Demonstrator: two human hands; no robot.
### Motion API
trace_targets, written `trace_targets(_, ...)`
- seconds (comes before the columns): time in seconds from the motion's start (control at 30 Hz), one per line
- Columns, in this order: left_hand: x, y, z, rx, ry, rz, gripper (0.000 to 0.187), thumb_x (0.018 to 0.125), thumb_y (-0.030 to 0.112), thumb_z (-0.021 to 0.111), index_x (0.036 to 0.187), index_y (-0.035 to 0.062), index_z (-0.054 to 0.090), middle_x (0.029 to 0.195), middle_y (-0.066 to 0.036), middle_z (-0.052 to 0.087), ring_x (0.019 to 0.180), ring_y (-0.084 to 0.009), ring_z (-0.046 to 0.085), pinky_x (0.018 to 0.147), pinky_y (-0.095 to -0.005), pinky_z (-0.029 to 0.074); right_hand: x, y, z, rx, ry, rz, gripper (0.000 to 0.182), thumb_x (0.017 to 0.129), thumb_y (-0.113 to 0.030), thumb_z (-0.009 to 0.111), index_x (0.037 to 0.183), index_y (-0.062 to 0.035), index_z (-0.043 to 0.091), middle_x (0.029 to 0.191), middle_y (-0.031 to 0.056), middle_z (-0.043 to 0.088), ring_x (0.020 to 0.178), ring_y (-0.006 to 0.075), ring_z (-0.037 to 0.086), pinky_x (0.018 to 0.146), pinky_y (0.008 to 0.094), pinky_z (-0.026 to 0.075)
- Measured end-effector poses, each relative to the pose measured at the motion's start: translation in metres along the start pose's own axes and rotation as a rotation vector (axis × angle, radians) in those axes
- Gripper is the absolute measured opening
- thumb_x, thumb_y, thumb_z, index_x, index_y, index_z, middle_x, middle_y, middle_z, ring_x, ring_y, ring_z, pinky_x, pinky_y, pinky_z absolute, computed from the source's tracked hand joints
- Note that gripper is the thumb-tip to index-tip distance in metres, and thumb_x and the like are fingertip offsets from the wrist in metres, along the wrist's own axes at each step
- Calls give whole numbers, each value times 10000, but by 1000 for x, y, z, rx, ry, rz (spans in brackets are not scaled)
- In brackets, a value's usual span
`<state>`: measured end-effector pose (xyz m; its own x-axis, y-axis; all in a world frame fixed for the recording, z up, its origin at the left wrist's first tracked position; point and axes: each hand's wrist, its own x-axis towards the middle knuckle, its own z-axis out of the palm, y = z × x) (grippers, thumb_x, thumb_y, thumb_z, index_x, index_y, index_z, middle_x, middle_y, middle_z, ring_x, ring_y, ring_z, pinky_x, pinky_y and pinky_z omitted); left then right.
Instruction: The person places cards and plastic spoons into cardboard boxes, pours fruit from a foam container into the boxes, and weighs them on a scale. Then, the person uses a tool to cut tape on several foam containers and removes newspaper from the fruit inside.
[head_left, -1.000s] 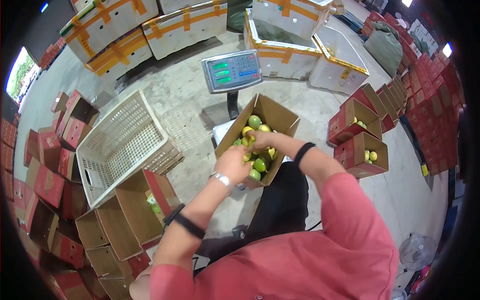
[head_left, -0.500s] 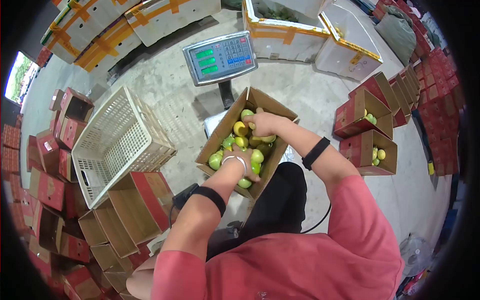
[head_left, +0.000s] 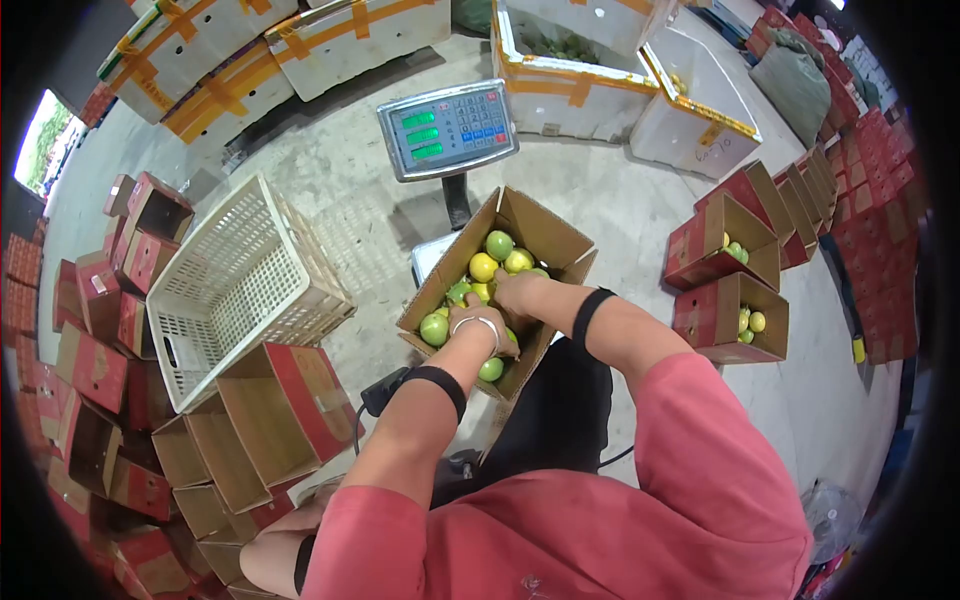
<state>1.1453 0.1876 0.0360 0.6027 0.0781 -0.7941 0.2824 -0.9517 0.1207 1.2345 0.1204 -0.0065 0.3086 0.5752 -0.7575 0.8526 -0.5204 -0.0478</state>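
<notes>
An upright cardboard box holds round green and yellow fruits, whose exact kind I cannot make out. My left hand, with a pale band at the wrist, reaches into the near left part of the box. Its thumb and fingers look spread over the fruits, and the fingertips are partly hidden. Beside it, my right hand dips among the fruits near the middle. The right fingers are mostly out of sight, so whether they grip a fruit does not show. Beneath the box is a scale platform.
Behind the box stands the scale's lit display. A white plastic crate and open cartons are at the left. Two cartons of fruit sit at the right. White foam boxes line the back.
My right hand has moved from the far side of the box towards me, close to my left hand. My left hand stays in the fruits. The view has shifted slightly.
</notes>
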Motion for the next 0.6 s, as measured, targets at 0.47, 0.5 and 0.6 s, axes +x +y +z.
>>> trace_targets(0.47,-210,-129,11,-1746,120,767,626,732,306,696,1231,2,469,1151,-183,515,1005,-282,564,844,-385,490,-161,-7,-16,2262,201,-1200,674,699,-233,738,1275,-57,435,1270,180,439,919,282,609,787,380,542)
trace_targets(0.5,-225,-148,28,-1913,65,837,651,739,270,689,1268,-1,423,1143,-192,527,987,-304,581,838,-419,504,-159,-22,-11,2254,149,-1146,699,693,-235,744,1287,-54,422,1247,178,466,920,286,611,790,381,542)
trace_targets(0.6,-252,-203,92,-2063,295,794,673,741,311,686,1257,-24,413,1125,-225,542,947,-367,595,832,-519,504,-151,-91,-9,2100,57,-1073,676,687,-203,753,1264,-52,436,1155,154,524,930,260,607,798,378,531)
